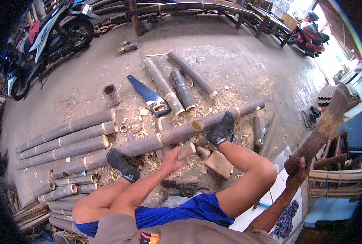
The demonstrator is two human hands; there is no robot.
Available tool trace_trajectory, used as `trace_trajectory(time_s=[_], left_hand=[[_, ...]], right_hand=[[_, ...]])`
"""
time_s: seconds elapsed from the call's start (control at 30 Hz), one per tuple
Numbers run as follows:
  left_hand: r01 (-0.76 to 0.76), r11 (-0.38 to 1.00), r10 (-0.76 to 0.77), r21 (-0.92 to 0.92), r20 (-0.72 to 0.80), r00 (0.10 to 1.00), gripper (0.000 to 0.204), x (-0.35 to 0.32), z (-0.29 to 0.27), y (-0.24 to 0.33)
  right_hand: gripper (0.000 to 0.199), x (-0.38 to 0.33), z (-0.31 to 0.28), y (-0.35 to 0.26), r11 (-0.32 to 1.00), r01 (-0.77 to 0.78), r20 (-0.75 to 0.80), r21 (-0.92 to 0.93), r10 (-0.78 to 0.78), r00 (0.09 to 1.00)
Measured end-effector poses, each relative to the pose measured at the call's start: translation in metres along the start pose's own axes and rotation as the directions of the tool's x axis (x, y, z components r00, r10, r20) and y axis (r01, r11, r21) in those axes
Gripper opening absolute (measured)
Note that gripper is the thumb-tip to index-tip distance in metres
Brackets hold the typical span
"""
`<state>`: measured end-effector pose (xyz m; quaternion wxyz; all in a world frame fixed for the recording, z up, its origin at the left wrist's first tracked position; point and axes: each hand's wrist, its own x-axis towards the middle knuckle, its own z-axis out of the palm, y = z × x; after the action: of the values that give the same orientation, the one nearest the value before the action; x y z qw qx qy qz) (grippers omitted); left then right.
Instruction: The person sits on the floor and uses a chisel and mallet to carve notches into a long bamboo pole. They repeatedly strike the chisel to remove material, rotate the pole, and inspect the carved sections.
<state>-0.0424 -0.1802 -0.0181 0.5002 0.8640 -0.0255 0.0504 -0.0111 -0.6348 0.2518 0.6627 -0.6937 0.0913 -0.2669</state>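
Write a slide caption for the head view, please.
Seated person braces long bamboo pole with both feet, left hand near it, right hand raising wooden mallet.

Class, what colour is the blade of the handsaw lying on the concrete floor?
Dark blue blade on the handsaw, clearest in the head view.

handsaw [150, 96] behind long bamboo pole [156, 141], pole stack [67, 138] left

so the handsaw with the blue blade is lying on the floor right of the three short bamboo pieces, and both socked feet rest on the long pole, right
Not quite. In the head view the handsaw lies left of the three short bamboo pieces, not right. Both socked feet do rest on the long pole.
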Motion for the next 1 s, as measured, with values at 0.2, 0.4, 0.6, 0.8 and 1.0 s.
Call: trace_trajectory(time_s=[0.2, 0.4, 0.6, 0.8, 1.0], left_hand=[[0.046, 0.928, -0.259, -0.37, -0.55, 0.794, 0.051, 0.123, -0.123, -0.016], [-0.134, 0.873, -0.363, -0.468, -0.81, 0.461, 0.039, 0.171, -0.328, -0.094], [-0.257, 0.753, -0.515, -0.605, -0.786, 0.342, 0.048, 0.181, -0.372, -0.15], [-0.084, 0.87, -0.47, -0.487, -0.868, 0.163, 0.05, 0.225, -0.399, -0.248], [0.145, 0.793, -0.608, -0.591, -0.782, 0.136, 0.067, 0.266, -0.371, -0.266]], right_hand=[[0.044, -0.005, 0.03, 0.016, 0.853, -0.453, 0.471, 0.259, 0.298, 0.83], [0.055, -0.042, 0.043, 0.104, 0.82, 0.116, 0.039, -0.56, -0.113, 0.993], [0.066, -0.05, 0.088, 0.086, 0.798, 0.195, -0.035, -0.57, -0.26, 0.965], [0.069, -0.043, 0.111, 0.075, 0.838, 0.133, 0.028, -0.53, -0.14, 0.99], [0.072, -0.023, 0.102, 0.046, 0.929, -0.02, 0.099, -0.37, 0.061, 0.993]])
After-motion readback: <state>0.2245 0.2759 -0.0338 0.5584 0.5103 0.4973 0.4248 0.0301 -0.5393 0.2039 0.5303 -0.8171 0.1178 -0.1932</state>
